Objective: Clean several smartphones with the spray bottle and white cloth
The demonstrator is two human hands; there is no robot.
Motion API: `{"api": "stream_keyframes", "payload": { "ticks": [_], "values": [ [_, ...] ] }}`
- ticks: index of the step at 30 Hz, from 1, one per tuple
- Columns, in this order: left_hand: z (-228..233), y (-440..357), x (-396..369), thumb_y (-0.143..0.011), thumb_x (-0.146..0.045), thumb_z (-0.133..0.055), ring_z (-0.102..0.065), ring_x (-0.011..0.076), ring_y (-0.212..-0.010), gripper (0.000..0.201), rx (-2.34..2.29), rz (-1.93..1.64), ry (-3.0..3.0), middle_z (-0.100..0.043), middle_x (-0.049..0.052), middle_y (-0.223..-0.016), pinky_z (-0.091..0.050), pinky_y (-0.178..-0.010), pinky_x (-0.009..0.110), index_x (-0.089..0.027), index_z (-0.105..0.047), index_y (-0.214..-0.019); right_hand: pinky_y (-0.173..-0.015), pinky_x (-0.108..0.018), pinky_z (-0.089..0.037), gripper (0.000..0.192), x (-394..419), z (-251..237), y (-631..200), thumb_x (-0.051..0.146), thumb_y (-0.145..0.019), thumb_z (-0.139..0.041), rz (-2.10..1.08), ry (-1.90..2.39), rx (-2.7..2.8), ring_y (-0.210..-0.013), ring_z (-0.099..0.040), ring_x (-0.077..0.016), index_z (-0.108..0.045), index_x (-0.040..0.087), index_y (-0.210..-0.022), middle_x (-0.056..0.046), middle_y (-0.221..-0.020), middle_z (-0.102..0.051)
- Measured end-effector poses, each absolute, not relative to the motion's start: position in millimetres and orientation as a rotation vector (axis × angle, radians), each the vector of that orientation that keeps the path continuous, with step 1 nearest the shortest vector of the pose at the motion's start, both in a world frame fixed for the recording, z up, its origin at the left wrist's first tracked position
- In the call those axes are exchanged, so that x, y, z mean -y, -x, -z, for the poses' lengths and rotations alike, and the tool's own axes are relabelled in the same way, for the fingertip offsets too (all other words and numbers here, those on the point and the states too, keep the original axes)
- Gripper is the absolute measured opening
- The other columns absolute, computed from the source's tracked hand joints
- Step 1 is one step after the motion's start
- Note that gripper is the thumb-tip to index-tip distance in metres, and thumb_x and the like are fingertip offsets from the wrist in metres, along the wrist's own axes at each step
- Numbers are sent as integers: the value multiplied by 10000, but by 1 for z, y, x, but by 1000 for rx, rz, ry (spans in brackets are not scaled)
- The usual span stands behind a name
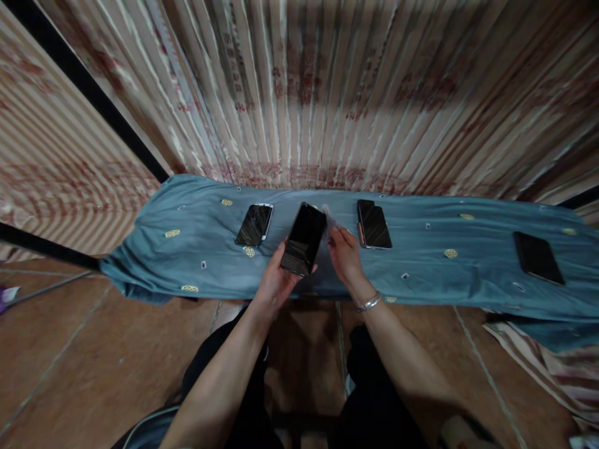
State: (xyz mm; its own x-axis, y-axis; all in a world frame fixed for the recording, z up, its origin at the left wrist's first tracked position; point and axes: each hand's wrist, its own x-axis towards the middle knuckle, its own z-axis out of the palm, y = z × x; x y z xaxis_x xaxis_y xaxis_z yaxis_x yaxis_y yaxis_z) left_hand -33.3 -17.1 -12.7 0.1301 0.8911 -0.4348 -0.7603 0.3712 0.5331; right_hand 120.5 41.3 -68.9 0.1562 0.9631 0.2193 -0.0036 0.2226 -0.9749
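Note:
My left hand (276, 282) holds a black phone (304, 239) from below, its dark screen facing up, above the front part of a blue cloth (435, 274). My right hand (345, 254) is just right of that phone, fingers pinched on a thin clear film (329, 218) that sticks up beside the phone's top right corner. A silver bracelet (369, 304) sits on my right wrist.
Three other phones lie on the blue cloth: one with a pale frame (254, 224) to the left, a dark one (374, 224) to the right, another dark one (537, 257) at the far right. Striped curtain (327, 93) hangs behind. Brown tiled floor (93, 362) lies below.

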Motion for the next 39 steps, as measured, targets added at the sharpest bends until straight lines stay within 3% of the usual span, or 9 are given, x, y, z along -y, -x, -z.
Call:
{"api": "stream_keyframes", "payload": {
  "ticks": [2,5,15,21,24,28,34,39],
  "values": [
    [12,37,15,-1000,-304,-445,-698,202,-907,297,-780,-1239,-192,-751,73,-1036,-543,-946,493,-176,-655,-1167,-676,-308,-563,382,-37,69,-111,610,-855,-569,-997,1081,1057,-789,-671,-190,-674,244,-849,-20,-783,-707],
    [10,42,12,-1009,-305,-422,-696,189,-851,317,-775,-1286,-200,-757,71,-989,-552,-926,472,-172,-652,-1181,-688,-324,-579,363,-29,68,-100,587,-824,-628,-1102,1037,1022,-812,-693,-198,-692,236,-891,-37,-873,-744],
    [6,49,19,-960,-235,-496,-715,205,-865,323,-731,-1259,-313,-740,64,-1102,-566,-900,510,-229,-598,-1267,-686,-366,-593,376,-28,67,-92,595,-800,-653,-1183,1005,1029,-805,-714,-231,-701,229,-866,-58,-850,-767],
    [2,55,15,-933,-227,-520,-695,249,-1062,401,-704,-1282,-289,-714,69,-1233,-559,-939,497,-255,-571,-1330,-580,-301,-526,380,-14,64,-81,621,-757,-682,-1231,1101,1022,-642,-633,-183,-685,240,-761,-6,-659,-688],
    [0,59,12,-943,-238,-500,-679,259,-1108,401,-692,-1319,-268,-712,69,-1245,-557,-942,490,-263,-564,-1338,-611,-309,-507,390,-5,62,-78,625,-753,-681,-1266,1093,1085,-615,-596,-172,-693,236,-724,6,-623,-655],
    [-2,63,10,-973,-273,-442,-683,262,-1089,381,-704,-1311,-219,-733,87,-1187,-555,-941,495,-227,-571,-1329,-662,-304,-476,387,3,54,-81,595,-791,-646,-1224,1087,1213,-621,-570,-155,-698,221,-708,20,-639,-642],
    [1,66,11,-966,-361,-457,-691,272,-1057,397,-698,-1221,-185,-754,118,-1112,-543,-953,508,-160,-616,-1269,-565,-268,-372,364,9,40,-94,534,-857,-593,-978,1162,1467,-577,-505,-147,-677,231,-674,34,-578,-569],
    [3,63,11,-972,-386,-433,-701,266,-1015,450,-679,-1194,-181,-754,120,-1110,-530,-961,528,-153,-580,-1328,-535,-264,-346,360,9,37,-100,545,-851,-593,-946,1162,1459,-561,-475,-148,-660,237,-677,35,-567,-545]
  ]
}}
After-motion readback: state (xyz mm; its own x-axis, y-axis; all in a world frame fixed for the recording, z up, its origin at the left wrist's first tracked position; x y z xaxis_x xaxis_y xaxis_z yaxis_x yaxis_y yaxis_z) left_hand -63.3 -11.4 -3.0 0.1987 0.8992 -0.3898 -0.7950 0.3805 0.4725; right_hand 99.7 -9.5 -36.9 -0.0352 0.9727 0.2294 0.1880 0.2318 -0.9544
